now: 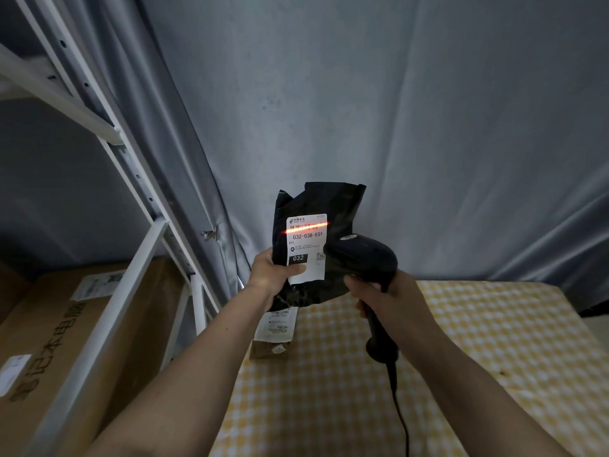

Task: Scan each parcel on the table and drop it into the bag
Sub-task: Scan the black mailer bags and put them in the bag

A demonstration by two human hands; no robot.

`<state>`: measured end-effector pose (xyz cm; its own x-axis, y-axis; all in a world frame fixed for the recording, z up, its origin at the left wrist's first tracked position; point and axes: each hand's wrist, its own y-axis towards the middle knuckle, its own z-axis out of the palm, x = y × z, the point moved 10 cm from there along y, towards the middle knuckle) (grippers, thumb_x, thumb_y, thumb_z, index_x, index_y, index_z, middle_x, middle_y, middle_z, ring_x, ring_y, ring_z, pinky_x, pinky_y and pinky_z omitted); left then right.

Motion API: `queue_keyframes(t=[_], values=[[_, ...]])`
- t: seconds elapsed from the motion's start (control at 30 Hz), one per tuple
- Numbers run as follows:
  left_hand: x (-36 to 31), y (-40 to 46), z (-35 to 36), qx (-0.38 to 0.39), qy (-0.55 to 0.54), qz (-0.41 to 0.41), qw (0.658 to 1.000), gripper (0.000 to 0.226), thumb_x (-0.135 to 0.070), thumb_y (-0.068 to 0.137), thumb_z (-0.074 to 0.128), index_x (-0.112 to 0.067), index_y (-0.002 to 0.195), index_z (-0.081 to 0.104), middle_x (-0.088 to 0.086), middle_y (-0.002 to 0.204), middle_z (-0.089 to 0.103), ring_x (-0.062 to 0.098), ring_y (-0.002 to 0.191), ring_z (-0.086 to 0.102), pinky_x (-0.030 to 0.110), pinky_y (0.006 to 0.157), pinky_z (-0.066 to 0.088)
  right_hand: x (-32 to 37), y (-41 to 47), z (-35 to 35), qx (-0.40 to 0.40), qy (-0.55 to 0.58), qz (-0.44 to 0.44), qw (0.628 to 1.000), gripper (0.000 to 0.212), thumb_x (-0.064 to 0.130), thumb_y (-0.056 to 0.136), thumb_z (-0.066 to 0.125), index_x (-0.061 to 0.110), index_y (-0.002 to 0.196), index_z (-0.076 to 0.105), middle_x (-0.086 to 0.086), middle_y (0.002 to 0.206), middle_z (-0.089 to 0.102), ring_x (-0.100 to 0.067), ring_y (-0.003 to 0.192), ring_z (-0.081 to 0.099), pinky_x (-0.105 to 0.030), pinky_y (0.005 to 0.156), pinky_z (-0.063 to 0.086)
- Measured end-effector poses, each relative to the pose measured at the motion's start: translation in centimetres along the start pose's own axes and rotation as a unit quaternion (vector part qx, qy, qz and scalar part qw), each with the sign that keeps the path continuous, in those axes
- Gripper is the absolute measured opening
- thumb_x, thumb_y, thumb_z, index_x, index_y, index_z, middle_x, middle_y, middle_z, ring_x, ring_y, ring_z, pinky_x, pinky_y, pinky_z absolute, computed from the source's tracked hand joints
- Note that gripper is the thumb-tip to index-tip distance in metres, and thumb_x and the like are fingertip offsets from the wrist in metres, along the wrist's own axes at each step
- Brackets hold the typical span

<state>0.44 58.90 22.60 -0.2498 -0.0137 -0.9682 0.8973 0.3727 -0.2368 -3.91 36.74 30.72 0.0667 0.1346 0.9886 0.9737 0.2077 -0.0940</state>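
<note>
- Forearms reach forward from the bottom of the view, both raised above the table [494,324] with its yellow checked cloth.
- My left hand [270,272] holds a black parcel [316,245] upright in front of me, the thumb pressed across the lower edge of its white label [306,249] and the other fingers curled behind the pouch.
- My right hand [385,298] is wrapped round the grip of a black scanner [365,258], whose head sits just beside the parcel's right edge; its cable [400,413] trails down toward me.
- A red scan line [306,229] falls across the barcode at the top of the label.
- A second parcel [273,334], brown with a white label, lies on the table's near-left corner, below the one I hold.
- Large cardboard boxes [66,341] sit in the white metal shelving [131,258] to my left; I cannot tell what they contain.
</note>
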Motion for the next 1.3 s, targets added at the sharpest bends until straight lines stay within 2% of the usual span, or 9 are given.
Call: queue_keyframes(t=[0.13, 0.27, 0.4, 0.47, 0.57, 0.8, 0.97, 1.13, 1.3], values=[[0.5, 0.6, -0.2, 0.007, 0.002, -0.006, 1.000, 0.036, 0.004, 0.076, 0.076, -0.016, 0.104, 0.066, 0.004, 0.110, 0.070, 0.021, 0.099, 0.066, 0.029, 0.079, 0.053, -0.5, 0.4, 0.5, -0.003, 0.005, 0.006, 1.000, 0.012, 0.020, 0.087, 0.067, 0.008, 0.089, 0.064, -0.008, 0.064, 0.060, -0.013, 0.056, 0.058, -0.018, 0.055, 0.050], [1.7, 1.5, 0.1, 0.024, 0.002, -0.030, 0.999, 0.042, 0.000, 0.074, 0.079, -0.016, 0.111, 0.067, 0.005, 0.114, 0.070, 0.026, 0.109, 0.064, 0.046, 0.097, 0.051, -1.3, 0.7, 0.6, -0.017, 0.009, 0.020, 1.000, 0.013, 0.018, 0.087, 0.067, 0.006, 0.086, 0.064, -0.008, 0.063, 0.058, -0.009, 0.051, 0.056, -0.013, 0.050, 0.048], [2.3, 2.0, 2.8, 0.068, -0.053, -0.053, 0.995, 0.038, 0.008, 0.073, 0.076, -0.012, 0.104, 0.068, 0.010, 0.109, 0.071, 0.027, 0.098, 0.068, 0.038, 0.081, 0.056, -2.5, 0.5, -1.1, -0.065, 0.015, 0.032, 0.997, 0.017, 0.016, 0.084, 0.070, 0.000, 0.084, 0.063, -0.009, 0.062, 0.057, -0.012, 0.052, 0.056, -0.019, 0.052, 0.047], [2.8, 2.1, 5.3, 0.102, -0.056, -0.063, 0.991, 0.038, 0.011, 0.073, 0.075, -0.012, 0.102, 0.068, 0.010, 0.108, 0.071, 0.028, 0.098, 0.068, 0.038, 0.082, 0.055, -3.3, -0.2, -2.8, -0.095, 0.032, 0.034, 0.994, 0.010, 0.013, 0.083, 0.070, 0.006, 0.080, 0.065, -0.003, 0.059, 0.055, -0.014, 0.054, 0.055, -0.024, 0.055, 0.048], [3.9, 1.8, 9.7, 0.145, -0.033, -0.086, 0.985, 0.047, 0.007, 0.068, 0.081, -0.008, 0.111, 0.068, 0.010, 0.112, 0.071, 0.030, 0.102, 0.068, 0.045, 0.093, 0.053, -4.6, -1.8, -6.4, -0.146, 0.044, 0.033, 0.988, 0.022, 0.012, 0.084, 0.070, 0.021, 0.064, 0.064, 0.006, 0.051, 0.051, -0.016, 0.056, 0.053, -0.032, 0.059, 0.044], [5.9, -3.7, 23.6, 0.295, -0.011, -0.107, 0.949, 0.047, 0.011, 0.073, 0.074, -0.002, 0.117, 0.065, 0.014, 0.111, 0.071, 0.030, 0.098, 0.070, 0.039, 0.082, 0.057, -8.1, -8.4, -17.4, -0.286, 0.074, 0.054, 0.954, 0.007, 0.009, 0.084, 0.070, 0.005, 0.088, 0.066, 0.003, 0.058, 0.058, -0.012, 0.056, 0.054, -0.026, 0.057, 0.048], [7.3, -10.4, 34.6, 0.375, 0.021, -0.103, 0.921, 0.043, 0.013, 0.074, 0.071, -0.001, 0.115, 0.067, 0.016, 0.110, 0.071, 0.033, 0.102, 0.068, 0.045, 0.093, 0.053, -10.3, -15.7, -26.2, -0.366, 0.079, 0.086, 0.923, 0.007, 0.009, 0.085, 0.069, 0.004, 0.087, 0.065, -0.005, 0.061, 0.057, -0.015, 0.055, 0.054, -0.023, 0.053, 0.048], [9.5, -17.7, 44.4, 0.435, 0.031, -0.124, 0.892, 0.040, 0.014, 0.075, 0.069, 0.000, 0.113, 0.067, 0.018, 0.109, 0.071, 0.030, 0.092, 0.070, 0.034, 0.078, 0.057, -12.2, -22.7, -34.6, -0.428, 0.068, 0.108, 0.895, 0.006, 0.012, 0.084, 0.069, 0.007, 0.085, 0.066, -0.004, 0.061, 0.060, -0.014, 0.055, 0.057, -0.019, 0.051, 0.049], [11.6, -24.2, 51.8, 0.461, 0.046, -0.156, 0.872, 0.036, 0.014, 0.075, 0.070, -0.003, 0.107, 0.068, 0.016, 0.100, 0.073, 0.026, 0.079, 0.071, 0.032, 0.069, 0.058, -14.0, -29.0, -41.5, -0.482, 0.071, 0.122, 0.865, 0.014, 0.014, 0.085, 0.069, 0.001, 0.089, 0.064, -0.012, 0.069, 0.059, -0.021, 0.061, 0.056, -0.030, 0.061, 0.049]])
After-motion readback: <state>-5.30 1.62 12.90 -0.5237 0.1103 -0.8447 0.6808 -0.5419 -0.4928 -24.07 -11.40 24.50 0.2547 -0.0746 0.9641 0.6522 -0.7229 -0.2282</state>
